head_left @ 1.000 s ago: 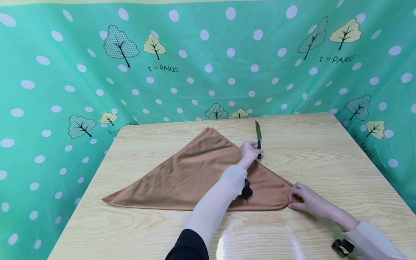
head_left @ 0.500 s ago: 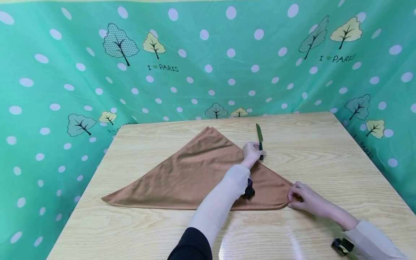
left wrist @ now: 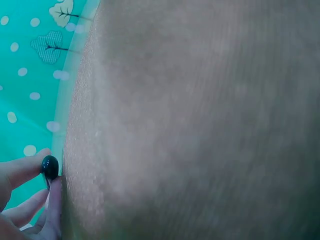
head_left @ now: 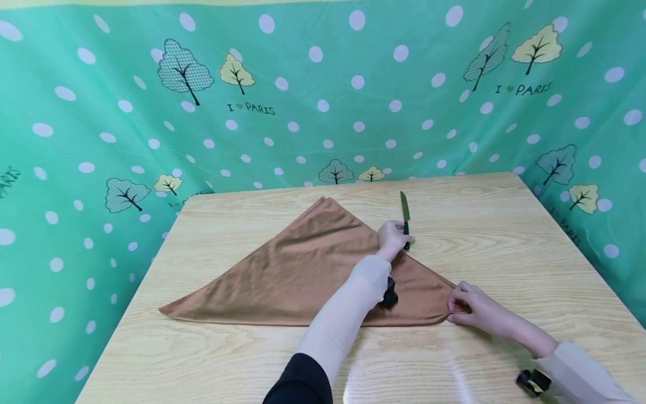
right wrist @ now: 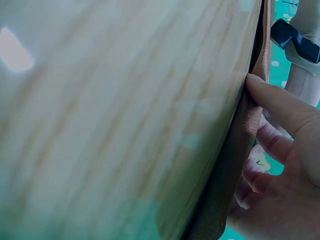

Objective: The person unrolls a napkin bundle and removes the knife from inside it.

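Note:
In the head view, a brown cloth (head_left: 292, 269) lies folded into a triangle, its peak towards the back of the table. My left hand (head_left: 390, 237) reaches across it and pinches the black handle of a knife (head_left: 406, 207), whose blade points to the back. The handle's rounded butt shows between thumb and fingers in the left wrist view, where brown fabric fills most of the picture. At the cloth's right corner, my right hand (head_left: 476, 311) pinches the edge with thumb and fingers. In the right wrist view, the thumb presses on the cloth's rim (right wrist: 242, 135) close to the tabletop.
The wooden table (head_left: 227, 365) carries the cloth and knife. A green polka-dot curtain (head_left: 282, 129) hangs behind it and down both sides. Small black cameras sit on the wrists, the left one (head_left: 390, 294) close over the cloth.
My left hand has shifted slightly to the right along with the knife. My right hand stays at the cloth's corner, and the cloth keeps its shape.

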A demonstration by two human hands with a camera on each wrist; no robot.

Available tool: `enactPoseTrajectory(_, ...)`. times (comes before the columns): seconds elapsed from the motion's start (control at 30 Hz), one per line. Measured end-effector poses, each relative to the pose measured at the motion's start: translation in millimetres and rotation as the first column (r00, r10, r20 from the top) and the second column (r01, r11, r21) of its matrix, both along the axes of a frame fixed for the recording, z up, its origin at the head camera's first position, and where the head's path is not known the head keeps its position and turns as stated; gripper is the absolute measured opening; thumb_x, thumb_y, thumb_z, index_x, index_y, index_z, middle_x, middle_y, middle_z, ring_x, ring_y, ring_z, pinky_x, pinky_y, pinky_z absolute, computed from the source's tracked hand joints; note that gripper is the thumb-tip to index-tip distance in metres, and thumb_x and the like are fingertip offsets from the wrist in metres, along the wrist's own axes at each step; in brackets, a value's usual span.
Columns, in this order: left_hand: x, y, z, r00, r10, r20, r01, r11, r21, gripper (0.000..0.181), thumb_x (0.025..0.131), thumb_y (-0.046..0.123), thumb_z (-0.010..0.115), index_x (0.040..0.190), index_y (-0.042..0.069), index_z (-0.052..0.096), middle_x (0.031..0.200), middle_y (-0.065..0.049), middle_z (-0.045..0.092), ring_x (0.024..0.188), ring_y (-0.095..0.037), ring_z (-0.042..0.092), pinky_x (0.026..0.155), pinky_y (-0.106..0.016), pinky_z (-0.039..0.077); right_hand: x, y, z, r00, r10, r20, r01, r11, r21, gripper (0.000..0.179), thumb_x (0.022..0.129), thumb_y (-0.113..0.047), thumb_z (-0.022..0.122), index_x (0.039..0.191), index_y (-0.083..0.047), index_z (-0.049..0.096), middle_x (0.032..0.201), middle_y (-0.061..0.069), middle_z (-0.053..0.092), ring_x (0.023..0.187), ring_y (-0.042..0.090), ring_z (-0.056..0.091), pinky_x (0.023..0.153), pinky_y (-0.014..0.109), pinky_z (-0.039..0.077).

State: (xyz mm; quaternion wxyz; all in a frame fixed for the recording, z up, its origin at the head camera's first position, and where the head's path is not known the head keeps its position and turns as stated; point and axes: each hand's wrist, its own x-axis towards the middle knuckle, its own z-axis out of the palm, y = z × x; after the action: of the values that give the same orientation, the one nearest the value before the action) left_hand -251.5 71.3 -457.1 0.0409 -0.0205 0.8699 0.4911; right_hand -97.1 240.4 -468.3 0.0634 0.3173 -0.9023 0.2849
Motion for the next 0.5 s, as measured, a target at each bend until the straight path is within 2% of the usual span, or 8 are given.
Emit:
enactPoseTrajectory(0.37, 3.1, -0.1, 1.5, 1.000, 0.015, 0.019, -0.014, 1.000, -0.023, 0.039, 0.066, 0.016, 0.078, 0.102, 0.009, 0.066, 0.085, -0.001, 0.067, 0.076, -0.011, 0.060, 0.063, -0.019, 0.045, 1.0, -1.0, 0.6, 1.000, -0.008, -0.003, 0.008, 1.000, 0.011, 0.027, 0.067, -0.012, 0.074, 0.072, -0.022, 0.050, 0.077, -0.010, 0.036, 0.070, 0.003, 0.032, 0.058, 0.020, 0.027)
enactPoseTrajectory(0.5, 4.4, -1.1, 2.9, 1.000, 0.005, 0.005, -0.004, 0.999, -0.051, 0.039, 0.067, 0.020, 0.077, 0.103, 0.010, 0.065, 0.085, -0.001, 0.066, 0.077, -0.012, 0.059, 0.064, -0.020, 0.045, 0.7, -0.4, 0.2, 1.000, -0.002, -0.013, 0.002, 1.000, 0.003, 0.028, 0.067, -0.011, 0.075, 0.072, -0.022, 0.050, 0.077, -0.010, 0.036, 0.070, 0.003, 0.032, 0.058, 0.019, 0.027)
